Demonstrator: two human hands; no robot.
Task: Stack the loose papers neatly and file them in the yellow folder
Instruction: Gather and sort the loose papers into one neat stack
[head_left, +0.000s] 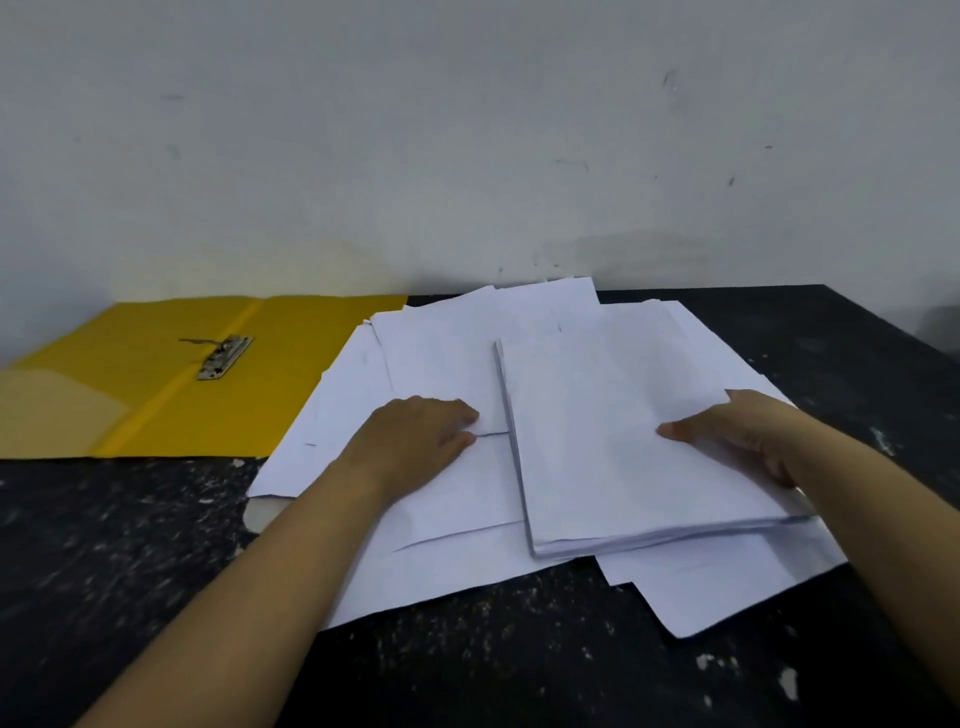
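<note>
— So, where do we stand with the papers?

— We see a squared stack of sheets lying on top of the loose papers, which spread in a fan over the dark speckled worktop. The stack sits toward three o'clock of the spread, its near edge showing many layered sheets.

— And our hands?

— Our right hand grips the stack at its right edge: the thumb lies on the top sheet and the fingers curl under the side. Our left hand lies flat on the loose papers just beside the stack, at its nine o'clock, fingers straight and close together, pressing down, holding nothing.

— Where is the yellow folder?

— It lies open and flat on the worktop at ten o'clock from our left hand, against the pale wall. Its metal clip sits by the centre fold, with nothing filed under it. The folder's right edge touches or slips under the leftmost loose sheets; we cannot tell which.

— Anything else about the spread?

— Some sheets reach the wall at twelve o'clock, and one corner juts toward us at five o'clock, below the stack.
</note>
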